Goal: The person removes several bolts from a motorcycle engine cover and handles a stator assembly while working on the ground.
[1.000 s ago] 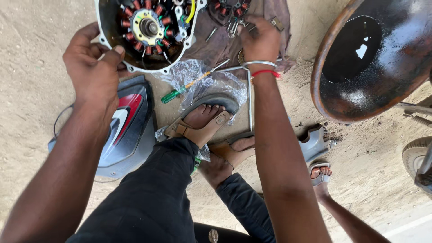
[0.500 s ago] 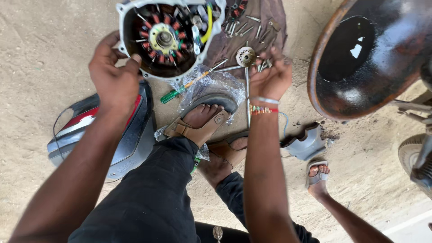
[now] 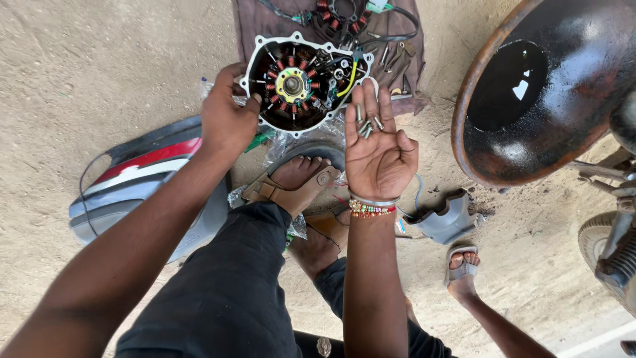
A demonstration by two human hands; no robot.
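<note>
Sandy ground (image 3: 99, 73) filled the frame, with a brown cloth (image 3: 246, 26) of loose parts spread at the upper centre. An engine side cover (image 3: 301, 83), its ring of copper coils facing up, was held off the ground at the upper centre, gripped at its left edge by the clenched fingers of the left hand (image 3: 226, 122). Just right of it the right hand (image 3: 377, 149) was held flat, palm up and fingers spread, with several small bolts (image 3: 368, 124) lying on the fingers. The cover thus appeared already taken off and its bolts gathered; refitting seemed not yet done. A rusty tank (image 3: 543, 93) was seen at the upper right, a red and grey panel (image 3: 142, 176) at the left.
</note>
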